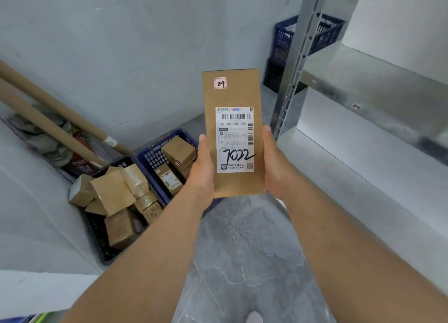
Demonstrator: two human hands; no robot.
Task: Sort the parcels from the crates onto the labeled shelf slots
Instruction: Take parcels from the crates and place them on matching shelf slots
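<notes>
Both hands hold one tall, flat brown cardboard parcel (232, 92) upright in front of the chest. The left hand (201, 167) and the right hand (274, 162) each clasp a long edge near the bottom, thumbs on the front face. A small red-framed sticker (220, 83) near its top reads "2-3", and a white shipping label (234, 138) has "7022" inked across it. The task looks to be at an early or middle stage: this parcel is out of its crate and being read, not yet placed. A black plastic crate (99, 235) on the floor at the left is heaped with brown parcels, and the blue plastic crate (155, 157) beside it holds a few more. None show on the boards of the grey metal shelf (363, 70) that are in view. A tiny tag (356, 106) on one board edge seems to read "2-4", so slot 2-3 is probably close by. The perforated shelf upright (294, 63) stands just right of the parcel's top corner and must be cleared when swinging right. The grey marbled floor (242, 250) ahead leaves walking room, while long cardboard tubes (48, 118) lean against the wall at the left.
</notes>
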